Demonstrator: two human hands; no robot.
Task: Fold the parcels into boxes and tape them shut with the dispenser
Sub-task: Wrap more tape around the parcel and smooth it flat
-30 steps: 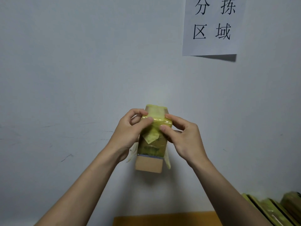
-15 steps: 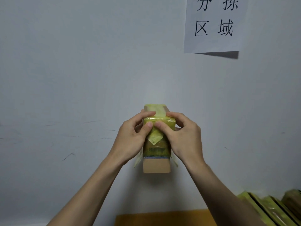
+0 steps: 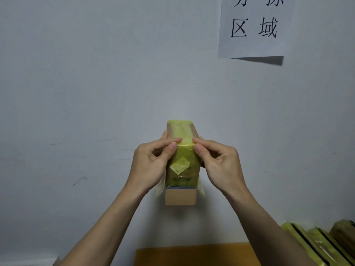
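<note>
A small cardboard box (image 3: 181, 196), wrapped in yellow-green tape (image 3: 182, 166), is held up in front of the wall, its narrow end facing me. My left hand (image 3: 151, 164) grips its left side, thumb and forefinger pinching the upper left edge. My right hand (image 3: 219, 166) grips the right side the same way, thumb pressed on the taped edge. A loose square tab of tape sticks out on the near face. Tape flaps hang at both lower sides. No tape dispenser is in view.
A grey wall fills the background, with a paper sign (image 3: 253, 27) at the upper right. Several taped flat parcels (image 3: 317, 244) lean at the bottom right. A brown cardboard surface (image 3: 192, 254) lies at the bottom centre.
Both hands shifted outward along the box's upper edge, thumbs moving apart from the middle of the near face. The box turned to face me squarely.
</note>
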